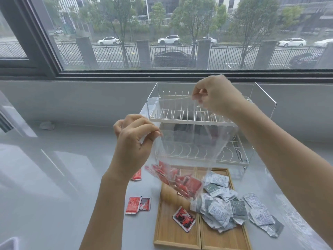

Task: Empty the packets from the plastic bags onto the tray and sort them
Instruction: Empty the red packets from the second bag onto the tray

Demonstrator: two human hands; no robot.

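A clear plastic bag (194, 141) hangs upside down above a two-part wooden tray (173, 237). My left hand (133, 141) pinches one corner of it and my right hand (214, 96) pinches the other, higher up. Several red packets (182, 179) are bunched at the bag's lower mouth over the tray's left half. One red packet (183, 219) lies on the left half. A heap of grey-white packets (221, 204) fills the right half and spills over its right rim (263, 215). Red packets lie on the table at the left (137, 204), one partly behind my left wrist (136, 175).
A white wire dish rack (198, 120) with two tiers stands behind the tray against the wall under a big window. The grey table (54, 168) stretches left. A small crumpled white thing (47, 125) lies at the far left by the wall.
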